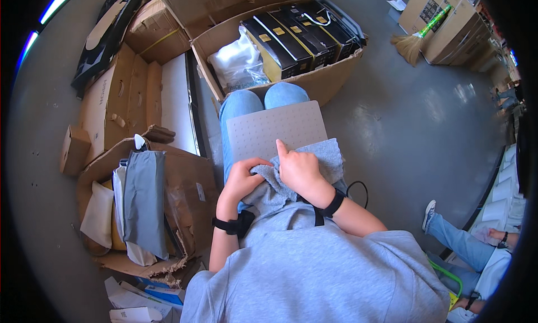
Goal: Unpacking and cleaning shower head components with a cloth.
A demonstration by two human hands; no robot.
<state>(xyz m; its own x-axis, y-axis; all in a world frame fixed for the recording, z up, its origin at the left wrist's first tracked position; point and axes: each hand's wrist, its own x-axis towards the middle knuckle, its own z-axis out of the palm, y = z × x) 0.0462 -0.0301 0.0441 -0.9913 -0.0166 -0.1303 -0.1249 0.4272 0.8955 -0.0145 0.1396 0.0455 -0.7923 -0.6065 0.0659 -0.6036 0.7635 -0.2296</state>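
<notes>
A flat light-grey panel (pixel 274 124) with rounded corners and rows of small dots lies across my lap. A grey cloth (pixel 330 155) is bunched over its near edge. My left hand (pixel 245 176) is closed on the cloth's left part, at the panel's near left. My right hand (pixel 300 169) lies over the cloth, its index finger stretched out to the panel's middle. Its tip is at the dotted surface; I cannot tell whether it presses. The other right fingers curl under, mostly hidden, and the cloth runs beneath that hand.
Ahead of my knees stands an open carton (pixel 336 76) of black boxes (pixel 291 40) and a white plastic bag (pixel 238 62). At left, a torn carton (pixel 193 194) holds grey bags (pixel 143 200). A broom (pixel 414 43) leans by boxes; another person's leg (pixel 462 242) reaches in at right.
</notes>
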